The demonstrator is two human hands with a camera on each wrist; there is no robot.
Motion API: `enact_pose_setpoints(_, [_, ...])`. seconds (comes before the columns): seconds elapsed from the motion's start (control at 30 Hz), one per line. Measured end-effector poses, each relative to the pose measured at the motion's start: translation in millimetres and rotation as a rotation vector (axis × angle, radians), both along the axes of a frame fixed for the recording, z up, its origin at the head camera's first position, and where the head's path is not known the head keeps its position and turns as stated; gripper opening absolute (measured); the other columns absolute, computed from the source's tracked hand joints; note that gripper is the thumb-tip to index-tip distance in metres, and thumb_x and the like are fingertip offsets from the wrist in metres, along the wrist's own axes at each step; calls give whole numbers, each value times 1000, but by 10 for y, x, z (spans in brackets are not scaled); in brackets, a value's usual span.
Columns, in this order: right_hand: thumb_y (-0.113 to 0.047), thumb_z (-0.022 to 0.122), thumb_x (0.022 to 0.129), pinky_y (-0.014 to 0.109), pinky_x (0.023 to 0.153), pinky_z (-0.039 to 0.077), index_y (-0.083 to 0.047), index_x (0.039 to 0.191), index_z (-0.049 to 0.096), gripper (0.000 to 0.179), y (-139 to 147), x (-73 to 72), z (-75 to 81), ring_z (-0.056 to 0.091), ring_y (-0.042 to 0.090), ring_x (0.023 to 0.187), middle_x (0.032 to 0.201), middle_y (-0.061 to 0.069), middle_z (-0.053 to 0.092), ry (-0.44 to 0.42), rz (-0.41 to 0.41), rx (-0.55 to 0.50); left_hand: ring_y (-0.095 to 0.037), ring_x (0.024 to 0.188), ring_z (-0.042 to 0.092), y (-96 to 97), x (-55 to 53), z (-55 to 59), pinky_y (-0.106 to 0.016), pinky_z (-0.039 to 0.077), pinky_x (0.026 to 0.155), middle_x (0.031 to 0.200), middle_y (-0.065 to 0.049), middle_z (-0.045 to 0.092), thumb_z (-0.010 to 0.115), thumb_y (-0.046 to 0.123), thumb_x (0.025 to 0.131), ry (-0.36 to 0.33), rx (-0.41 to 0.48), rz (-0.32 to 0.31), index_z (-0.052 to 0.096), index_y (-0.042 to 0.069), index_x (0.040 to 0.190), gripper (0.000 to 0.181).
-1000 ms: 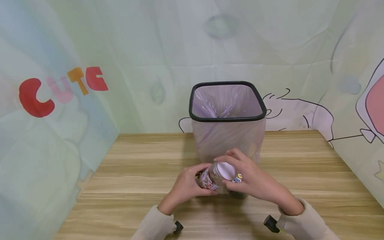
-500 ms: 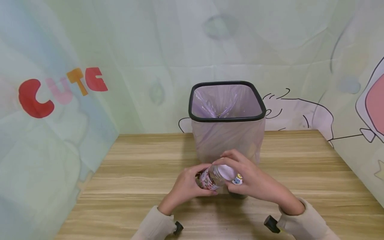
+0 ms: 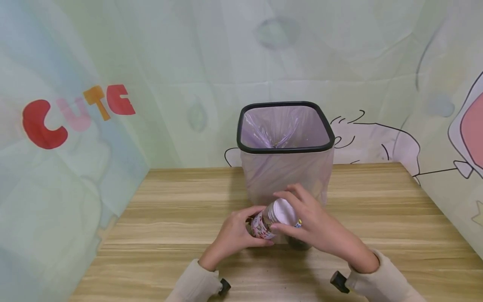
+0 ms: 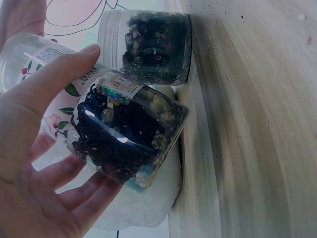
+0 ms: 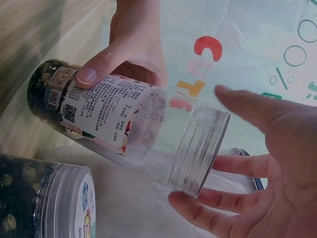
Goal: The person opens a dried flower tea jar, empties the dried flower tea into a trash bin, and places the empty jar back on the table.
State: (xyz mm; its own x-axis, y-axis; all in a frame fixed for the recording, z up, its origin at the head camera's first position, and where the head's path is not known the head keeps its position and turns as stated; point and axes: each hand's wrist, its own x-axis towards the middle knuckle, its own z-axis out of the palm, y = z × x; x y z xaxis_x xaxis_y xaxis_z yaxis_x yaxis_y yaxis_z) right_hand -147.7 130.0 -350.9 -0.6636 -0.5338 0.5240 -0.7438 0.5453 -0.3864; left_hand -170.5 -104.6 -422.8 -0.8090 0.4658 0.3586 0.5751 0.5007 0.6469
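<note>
My left hand (image 3: pixel 241 228) grips a clear plastic jar (image 3: pixel 262 226) with a flowered label, tilted so its ridged end points up and right. Dark dried leaves and small buds lie at its bottom (image 4: pixel 119 134). My right hand (image 3: pixel 318 224) is spread around the ridged end (image 5: pixel 200 148). In the right wrist view its thumb stands apart from the jar, while a fingertip lies at the rim; firm contact is unclear. Whether a lid covers that end I cannot tell. A second jar (image 4: pixel 156 47) with similar contents stands close by, its cartoon-stickered lid (image 5: pixel 74 203) mostly hidden by my right hand in the head view.
Behind both jars stands a bin (image 3: pixel 286 172) with a black rim and a pale purple bag inside. The wooden table (image 3: pixel 181 201) meets printed cloth walls at the back and sides. Dark crumbs dot the tabletop near the jars.
My right hand has shifted and its fingers have spread wider around the jar's end. That end has risen slightly. My left hand stays in place, and more of the second jar's sticker is covered.
</note>
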Motion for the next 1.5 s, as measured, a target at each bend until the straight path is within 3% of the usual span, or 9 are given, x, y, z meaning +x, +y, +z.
enact_pose_setpoints(0.2, [-33, 85, 79, 32, 75, 54, -9, 124, 64, 55, -6, -11, -7, 55, 14, 95, 114, 4, 52, -1, -1, -6, -8, 95, 64, -5, 5, -3, -27, 55, 81, 113, 6, 70, 96, 32, 63, -2, 0, -1, 65, 18, 128, 73])
enact_pose_setpoints(0.4, [-28, 85, 80, 29, 72, 54, -13, 126, 65, 52, 17, -12, 6, 56, 12, 90, 110, 2, 54, -59, 28, -19, -10, 94, 65, -8, 6, 3, -31, 56, 80, 112, 5, 70, 95, 32, 64, -1, 6, -9, 65, 19, 128, 73])
enact_pose_setpoints(0.7, [-14, 80, 79, 31, 78, 53, -16, 126, 65, 50, 56, -10, 19, 55, 11, 97, 115, -1, 53, -88, 88, -18, -10, 96, 65, -4, -1, -6, -30, 55, 82, 113, 6, 71, 96, 32, 63, -9, 13, -25, 65, 19, 129, 74])
enact_pose_setpoints(0.93, [-9, 78, 77, 33, 81, 52, -16, 126, 64, 52, 75, -17, 28, 54, 13, 103, 121, -1, 53, -89, 128, -25, -10, 96, 65, 2, 5, 1, -33, 55, 82, 113, 0, 72, 96, 32, 62, -15, 13, -24, 65, 19, 129, 75])
enact_pose_setpoints(1.5, [-6, 78, 75, 37, 84, 52, -18, 127, 63, 55, 124, 14, 62, 55, 15, 106, 126, 0, 52, -104, 111, -39, -10, 93, 65, 8, 6, 1, -33, 56, 80, 110, 2, 72, 96, 34, 62, -4, 11, -21, 65, 20, 128, 74])
